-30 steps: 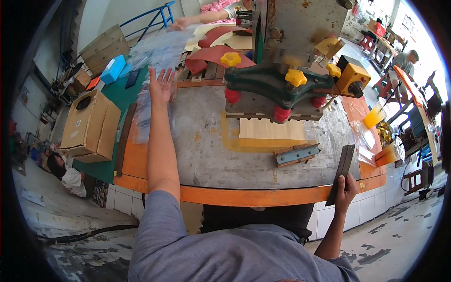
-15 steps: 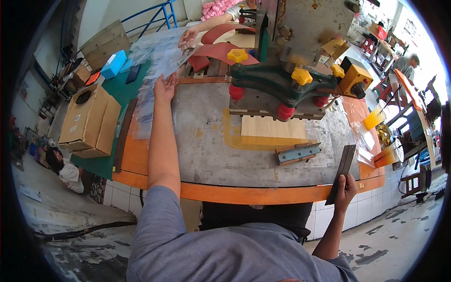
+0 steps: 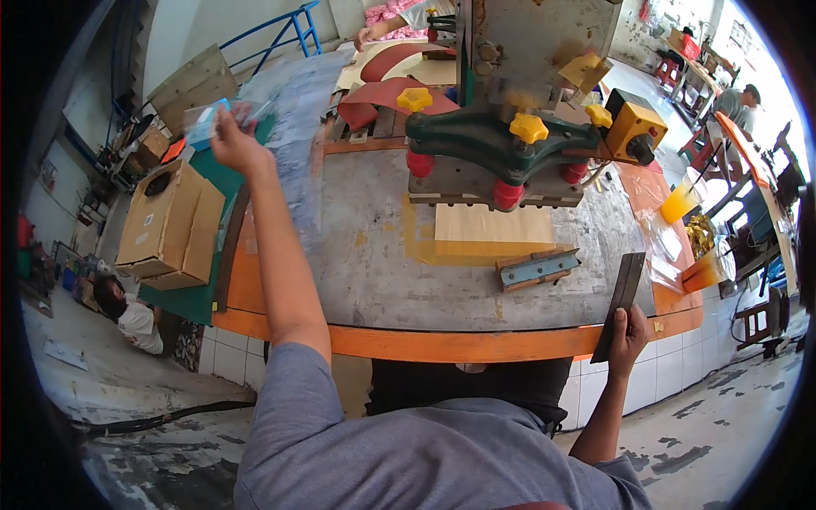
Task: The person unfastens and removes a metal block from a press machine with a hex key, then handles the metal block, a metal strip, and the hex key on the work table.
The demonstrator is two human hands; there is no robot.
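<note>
My left hand (image 3: 240, 146) reaches out to the far left, fingers pinched on a clear plastic sheet (image 3: 197, 119) that is smeared by motion. Behind that sheet is a blue box (image 3: 210, 126), partly hidden. Under and beside my forearm, more clear plastic sheets (image 3: 297, 110) overlap along the left of the worktable. My right hand (image 3: 629, 334) grips a dark flat metal bar (image 3: 623, 293), tilted upright at the table's front right edge. Left of it, a blue metal block with wooden sides (image 3: 539, 269) rests on the grey metal plate (image 3: 374, 280).
A green press head (image 3: 510, 140) with yellow knobs hangs over a tan board (image 3: 493, 228). Cardboard box (image 3: 174, 217) stands at left; drink cups (image 3: 680, 202) at right. Red strips (image 3: 395, 95) curl at the back, near a co-worker's hand (image 3: 367, 36).
My left hand has swung left with a plastic sheet, away from the co-worker's hand, which has drawn back. My right hand still holds the bar.
</note>
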